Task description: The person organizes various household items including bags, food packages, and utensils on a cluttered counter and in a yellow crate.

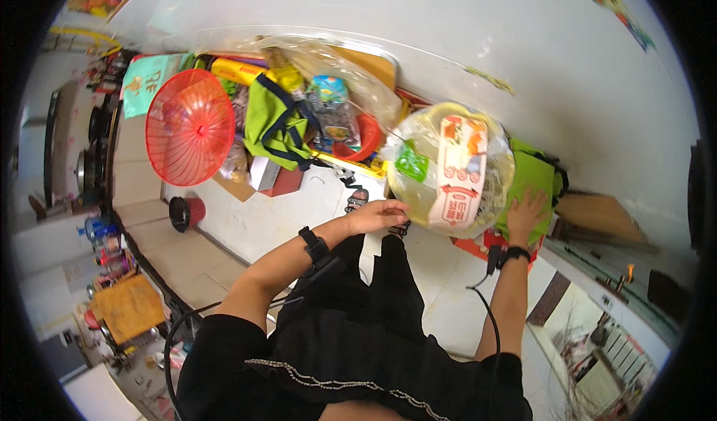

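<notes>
My left hand (378, 217) is beside the near left rim of a round translucent yellowish basin (417, 194); its fingertips come close to the rim, and whether they touch cannot be told. In the basin lie a pink and white printed package (460, 169) and a green plastic packet (411, 160). My right hand (527, 213) lies flat, fingers spread, on a lime green fabric bag (529, 169) with dark trim, right of the basin. Under that bag shows a red printed box (476, 245).
A red mesh food cover (190, 128), another green bag (274, 124), a red plastic bowl (369, 138) and plastic packaging crowd the left against the wall. A dark red bin (187, 213) stands on the floor. Cardboard (599, 219) leans at the right; a kitchen counter runs far left.
</notes>
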Available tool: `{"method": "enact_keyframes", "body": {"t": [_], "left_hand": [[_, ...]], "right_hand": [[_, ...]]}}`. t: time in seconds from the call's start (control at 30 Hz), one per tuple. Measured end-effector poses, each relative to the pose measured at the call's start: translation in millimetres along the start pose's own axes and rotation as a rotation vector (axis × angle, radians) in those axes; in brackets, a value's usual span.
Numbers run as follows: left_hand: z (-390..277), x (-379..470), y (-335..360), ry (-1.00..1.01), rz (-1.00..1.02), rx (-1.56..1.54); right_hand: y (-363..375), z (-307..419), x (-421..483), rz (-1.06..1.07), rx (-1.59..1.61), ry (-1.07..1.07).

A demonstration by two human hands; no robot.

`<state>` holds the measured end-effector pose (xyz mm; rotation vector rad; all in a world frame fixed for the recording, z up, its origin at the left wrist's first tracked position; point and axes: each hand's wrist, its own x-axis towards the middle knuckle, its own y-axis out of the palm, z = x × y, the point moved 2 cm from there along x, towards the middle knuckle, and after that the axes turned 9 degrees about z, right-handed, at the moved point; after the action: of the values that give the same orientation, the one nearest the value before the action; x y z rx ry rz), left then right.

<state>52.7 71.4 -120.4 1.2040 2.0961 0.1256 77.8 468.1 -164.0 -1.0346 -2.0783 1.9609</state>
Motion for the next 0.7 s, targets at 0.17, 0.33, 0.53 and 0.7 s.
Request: {"method": "enact_keyframes", "body": {"t": [0.17,0.33,0.53,0.7], "left_hand": [[39,-52,-97,0.074,-0.441,-0.069],[90,-131,-215,-0.150,-1.182,0.408],[127,-184,-290,-0.231,-1.506,-0.108],[149,-186,-324,-0.070,-1.521,-0.408]], "right_hand": [[-32,9,-44,-0.366,0.383,-0.208],[-60,67,-84,0.051,0.787,-0.408],[-107,197,-118,0.280,0.885,-0.622],[-135,347,-129,0.576,0.849,-0.877]]}}
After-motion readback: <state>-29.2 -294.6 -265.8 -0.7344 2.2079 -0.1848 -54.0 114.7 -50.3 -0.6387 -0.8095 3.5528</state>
